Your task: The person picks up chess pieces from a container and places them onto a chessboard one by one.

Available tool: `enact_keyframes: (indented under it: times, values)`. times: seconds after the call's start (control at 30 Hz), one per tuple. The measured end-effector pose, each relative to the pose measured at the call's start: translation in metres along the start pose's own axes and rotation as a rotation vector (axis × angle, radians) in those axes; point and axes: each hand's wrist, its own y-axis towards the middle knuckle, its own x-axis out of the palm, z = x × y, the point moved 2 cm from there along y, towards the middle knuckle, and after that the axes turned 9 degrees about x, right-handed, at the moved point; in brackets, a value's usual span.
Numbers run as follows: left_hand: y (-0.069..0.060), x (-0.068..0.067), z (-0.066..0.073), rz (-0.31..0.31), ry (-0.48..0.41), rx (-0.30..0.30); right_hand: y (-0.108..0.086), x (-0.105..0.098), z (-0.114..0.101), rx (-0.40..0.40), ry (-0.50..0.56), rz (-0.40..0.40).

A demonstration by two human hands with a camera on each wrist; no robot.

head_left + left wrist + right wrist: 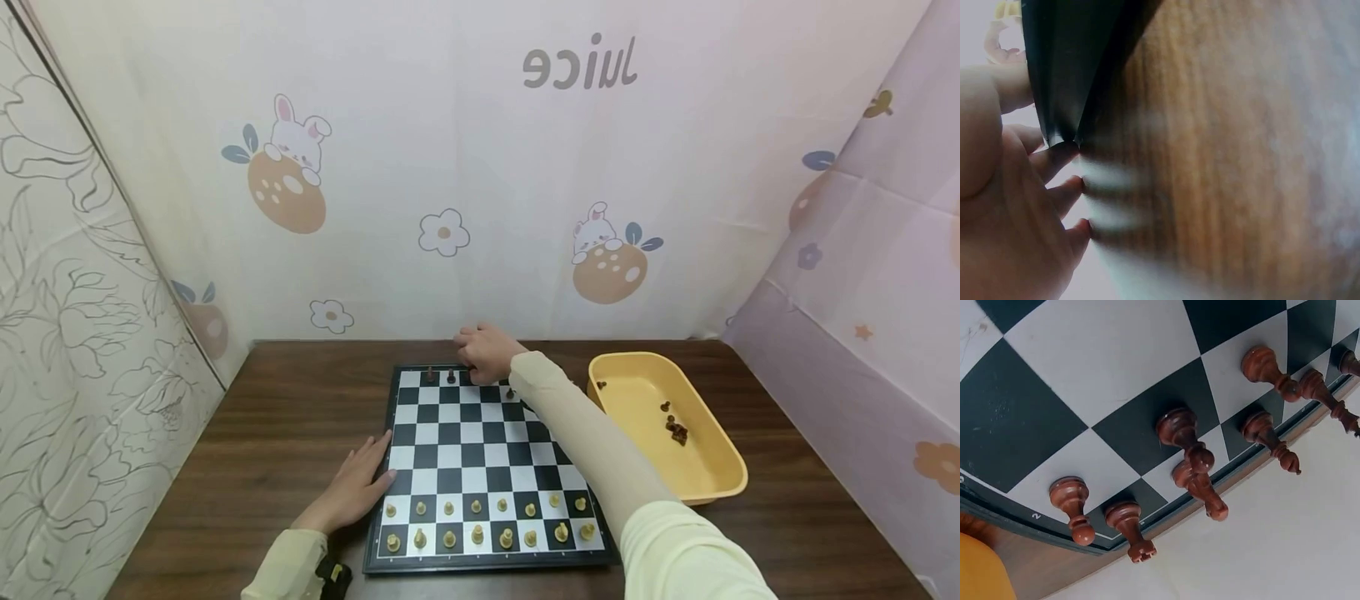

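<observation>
A black-and-white chessboard (461, 454) lies on the table. My left hand (352, 487) rests at its left edge, fingers extended; in the left wrist view fingertips touch the dark board edge (1063, 75). My right hand (489, 354) is over the far edge with fingers bent down; what lies under them is hidden. The right wrist view shows brown pieces standing there, among them a rook (1130, 531), a bishop (1270, 440) and a pawn (1072, 509). Two brown pieces, one of them a dark piece (451, 377), stand left of that hand. Light pieces (477, 533) fill the two near rows.
A yellow tray (720, 467) stands right of the board, with several brown pieces (677, 432) lying in it. Brown wooden tabletop (300, 425) surrounds the board. A patterned cloth (450, 167) hangs behind the table. My right forearm (600, 442) crosses the board's right side.
</observation>
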Motion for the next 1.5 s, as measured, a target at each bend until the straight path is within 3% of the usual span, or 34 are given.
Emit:
enact_keyframes:
  times: [0.3, 0.47, 0.8, 1.17, 1.5]
  values:
    - [0.000, 0.001, 0.002, -0.017, -0.009, -0.006, -0.012, -0.009, 0.009, 0.013, 0.014, -0.020]
    - [-0.001, 0.000, 0.002, -0.016, -0.017, -0.007, -0.026, -0.020, 0.024, 0.048, 0.022, 0.029]
    - [-0.001, 0.000, -0.001, -0.014, 0.009, 0.007, -0.074, -0.030, 0.066, 0.139, 0.048, 0.107]
    - [-0.001, 0.000, 0.001, -0.024, 0.018, -0.002, -0.122, -0.040, 0.094, 0.240, 0.041, 0.054]
    - [-0.001, -0.002, 0.000, -0.027, 0.015, 0.018, -0.162, -0.044, 0.110, 0.214, 0.015, 0.098]
